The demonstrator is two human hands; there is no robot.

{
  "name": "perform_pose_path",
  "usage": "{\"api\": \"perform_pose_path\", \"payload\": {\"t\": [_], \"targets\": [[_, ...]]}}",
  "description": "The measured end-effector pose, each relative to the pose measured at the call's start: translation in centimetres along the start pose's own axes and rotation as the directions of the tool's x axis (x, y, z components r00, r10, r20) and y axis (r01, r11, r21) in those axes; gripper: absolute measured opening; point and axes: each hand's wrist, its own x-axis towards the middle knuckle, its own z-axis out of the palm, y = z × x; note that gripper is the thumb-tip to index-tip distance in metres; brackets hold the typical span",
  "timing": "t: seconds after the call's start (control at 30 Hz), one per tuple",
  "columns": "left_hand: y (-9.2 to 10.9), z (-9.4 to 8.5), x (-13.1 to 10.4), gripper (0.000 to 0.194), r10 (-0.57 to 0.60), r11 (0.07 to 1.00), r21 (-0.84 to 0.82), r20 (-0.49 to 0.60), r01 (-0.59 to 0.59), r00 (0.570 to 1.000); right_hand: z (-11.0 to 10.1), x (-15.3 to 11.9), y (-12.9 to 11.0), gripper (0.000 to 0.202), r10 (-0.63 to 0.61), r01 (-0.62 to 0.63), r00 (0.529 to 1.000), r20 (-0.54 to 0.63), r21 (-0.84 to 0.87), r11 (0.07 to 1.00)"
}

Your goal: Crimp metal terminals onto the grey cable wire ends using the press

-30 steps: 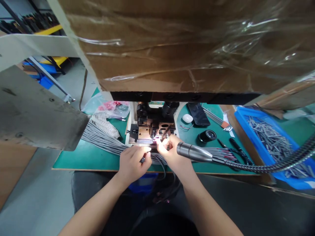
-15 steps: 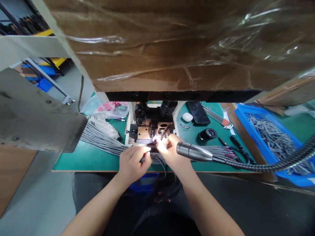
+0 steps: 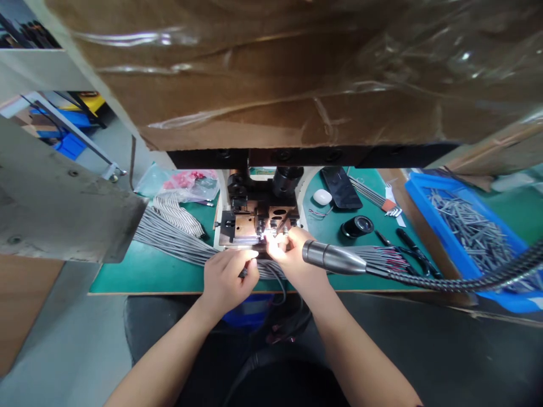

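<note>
My left hand (image 3: 229, 278) is curled in front of the press-like machine (image 3: 246, 227), thumb and forefinger together. A bit of something dark shows between its fingers, too small to name. My right hand (image 3: 292, 257) reaches to the machine's brightly lit working point, fingertips pinched there. Glare hides what they hold. A bundle of grey cables (image 3: 178, 242) runs along the bench behind and below both hands; its stripped ends (image 3: 384, 257) with thin coloured wires come out on the right. The metal head of a gooseneck lamp (image 3: 333, 257) hangs over my right hand.
On the green bench (image 3: 144, 277) to the right are a phone (image 3: 340, 187), a white case (image 3: 322, 197), a black loupe-like cylinder (image 3: 357, 226), hex keys (image 3: 373, 195) and black-handled tools (image 3: 418, 254). A blue bin (image 3: 458, 226) holds short grey pieces. A wrapped cardboard sheet (image 3: 254, 85) hangs overhead.
The view has shifted slightly, so the scene sits a little higher and further left. Both hands keep nearly the same place and grip.
</note>
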Motion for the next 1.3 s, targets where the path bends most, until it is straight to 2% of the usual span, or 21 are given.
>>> {"api": "perform_pose_path", "payload": {"t": [0.1, 0.2, 0.3, 0.37, 0.43, 0.53, 0.67, 0.77, 0.8, 0.87, 0.93, 0.97, 1.0, 1.07, 1.1, 1.13, 1.2, 1.3], "targets": [[-0.1, -0.2, -0.2, 0.011, 0.045, 0.998, 0.032, 0.012, -0.046, 0.999, -0.4, -1.5, 0.2, 0.02, -0.108, 0.107, 0.993, -0.037, -0.021, 0.994], [-0.3, -0.1, -0.3, 0.011, 0.077, 0.995, 0.061, 0.015, -0.078, 0.997, -2.0, -3.5, 1.9, 0.003, -0.283, 0.279, 0.957, -0.072, -0.054, 0.959], [-0.4, 0.1, -0.3, 0.012, 0.109, 0.992, 0.066, 0.008, -0.109, 0.994, -4.9, -5.2, 5.0, 0.016, -0.305, 0.282, 0.948, -0.092, -0.203, 0.938], [-0.3, 0.2, -0.2, 0.011, 0.123, 0.99, 0.072, 0.0, -0.122, 0.992, -7.1, -5.8, 7.1, 0.022, -0.26, 0.24, 0.965, -0.03, -0.299, 0.924], [-0.2, 0.1, -0.2, 0.01, 0.121, 0.989, 0.081, -0.004, -0.121, 0.993, -9.0, -5.9, 8.9, 0.023, -0.252, 0.262, 0.965, 0.076, -0.37, 0.891], [-0.1, 0.1, -0.1, 0.008, 0.112, 0.989, 0.094, 0.001, -0.112, 0.994, -10.5, -5.3, 10.3, 0.023, -0.329, 0.402, 0.914, 0.236, -0.429, 0.809], [-0.2, 0.2, -0.2, 0.007, 0.114, 0.989, 0.099, 0.002, -0.114, 0.993, -11.0, -3.8, 10.4, 0.014, -0.409, 0.527, 0.849, 0.335, -0.492, 0.693], [-0.1, 0.3, -0.2, 0.009, 0.12, 0.99, 0.082, -0.005, -0.119, 0.993, -11.7, -3.1, 9.4, 0.011, -0.397, 0.554, 0.829, 0.393, -0.488, 0.674], [-0.1, 0.3, -0.2, 0.01, 0.121, 0.99, 0.077, -0.008, -0.12, 0.993, -12.1, -3.2, 8.9, 0.011, -0.389, 0.553, 0.828, 0.404, -0.468, 0.689], [-0.1, 0.3, -0.2, 0.011, 0.125, 0.99, 0.068, -0.01, -0.124, 0.992, -13.1, -3.6, 7.7, 0.018, -0.362, 0.508, 0.842, 0.399, -0.366, 0.78], [-0.1, 0.4, -0.2, 0.011, 0.125, 0.99, 0.065, -0.008, -0.124, 0.992, -13.9, -4.3, 6.6, 0.031, -0.319, 0.413, 0.832, 0.453, -0.124, 0.902], [-0.1, 0.4, -0.2, 0.011, 0.123, 0.99, 0.065, -0.006, -0.123, 0.992, -14.1, -4.7, 6.2, 0.033, -0.303, 0.336, 0.801, 0.516, 0.03, 0.941], [-0.1, 0.4, -0.2, 0.011, 0.121, 0.991, 0.065, -0.007, -0.121, 0.993, -14.1, -5.1, 5.8, 0.032, -0.299, 0.237, 0.751, 0.589, 0.182, 0.954], [-0.1, 0.5, -0.2, 0.011, 0.103, 0.993, 0.06, -0.015, -0.102, 0.995, -13.5, -5.8, 5.4, 0.025, -0.341, 0.013, 0.655, 0.674, 0.442, 0.897], [0.0, 0.5, -0.3, 0.011, 0.09, 0.995, 0.055, -0.029, -0.088, 0.996, -12.8, -6.1, 5.3, 0.024, -0.366, -0.076, 0.65, 0.666, 0.536, 0.841], [0.2, 0.4, -0.4, 0.012, 0.084, 0.995, 0.048, -0.048, -0.082, 0.995, -12.0, -6.4, 5.2, 0.025, -0.379, -0.125, 0.673, 0.635, 0.603, 0.788], [1.0, 0.3, -0.6, 0.02, 0.132, 0.991, 0.013, -0.086, -0.131, 0.988, -10.3, -6.8, 4.8, 0.029, -0.357, -0.097, 0.768, 0.532, 0.647, 0.756], [2.7, 0.1, -0.9, 0.036, 0.279, 0.946, -0.151, -0.079, -0.288, 0.957, -7.9, -7.4, 3.5, 0.022, -0.237, 0.057, 0.91, 0.34, 0.464, 0.884]]}}
